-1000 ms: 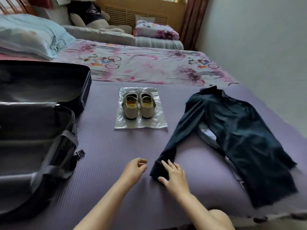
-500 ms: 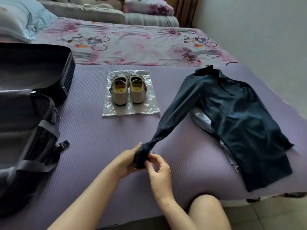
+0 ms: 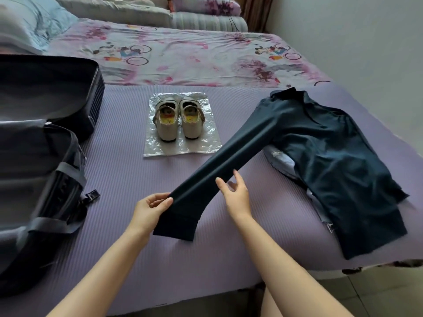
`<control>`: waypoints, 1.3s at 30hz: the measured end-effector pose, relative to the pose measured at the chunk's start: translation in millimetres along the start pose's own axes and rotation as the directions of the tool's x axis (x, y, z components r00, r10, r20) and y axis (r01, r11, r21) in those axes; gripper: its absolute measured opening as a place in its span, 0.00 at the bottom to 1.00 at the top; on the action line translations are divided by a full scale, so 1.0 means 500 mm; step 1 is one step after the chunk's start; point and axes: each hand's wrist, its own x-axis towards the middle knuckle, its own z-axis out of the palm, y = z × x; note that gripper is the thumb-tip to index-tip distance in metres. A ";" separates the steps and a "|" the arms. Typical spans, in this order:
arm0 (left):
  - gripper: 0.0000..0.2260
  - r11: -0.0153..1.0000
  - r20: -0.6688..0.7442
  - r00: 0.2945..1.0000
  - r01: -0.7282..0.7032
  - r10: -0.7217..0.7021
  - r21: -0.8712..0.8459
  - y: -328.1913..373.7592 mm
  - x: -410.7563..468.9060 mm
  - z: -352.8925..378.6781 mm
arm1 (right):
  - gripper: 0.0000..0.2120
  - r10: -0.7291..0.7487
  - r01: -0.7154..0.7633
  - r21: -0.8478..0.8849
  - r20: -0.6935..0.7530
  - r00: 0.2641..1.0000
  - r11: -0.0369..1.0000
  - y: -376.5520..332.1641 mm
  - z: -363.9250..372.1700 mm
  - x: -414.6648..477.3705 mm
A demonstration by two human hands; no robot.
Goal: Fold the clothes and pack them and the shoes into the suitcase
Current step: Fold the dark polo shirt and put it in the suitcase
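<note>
Step in hand: folding, sleeve first.

- The dark teal long-sleeved fabric shirt (image 3: pixel 332 156) lies spread on the purple ribbed mat (image 3: pixel 137 259), right of centre, collar away from the person and hem toward the near edge.
- Its 1 visible sleeve (image 3: pixel 229 154) is lifted off the mat and drawn taut toward the person, spanning the 2 hands.
- The left hand (image 3: pixel 148 209) pinches the sleeve's edge just above the cuff (image 3: pixel 178 225), thumb on the near side. The cuff hangs loose below the pinch.
- The right hand (image 3: pixel 237 195) is farther up the sleeve, at its lower edge. The wrist is raised and the fingers are fairly straight, with their tips on the cloth. I cannot tell whether it pinches the cloth or only props it.
- A pale layer shows under the body's left edge; what it is, unclear.

To do it well, by my reckoning:
- Hold even tension so the sleeve does not twist.
- Carry both hands together across to the right and lay the sleeve flat over the body.
- Smooth from shoulder to cuff.
- Tuck the pale layer in before the next fold, or the bundle will come out lumpy.

Elsewhere: the pair of cream shoes (image 3: pixel 177 120) stands on a crinkled clear plastic sheet (image 3: pixel 206 145) at mid-mat, near the raised sleeve. The open dark suitcase (image 3: pixel 75 161) is at left. Shirt and shoes are both outside it.
</note>
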 end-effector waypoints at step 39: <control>0.11 0.866 0.137 0.984 -0.165 0.113 0.472 0.029 0.127 0.094 | 0.14 -0.154 0.124 -0.542 -0.010 0.988 0.831 0.034 -0.079 -0.085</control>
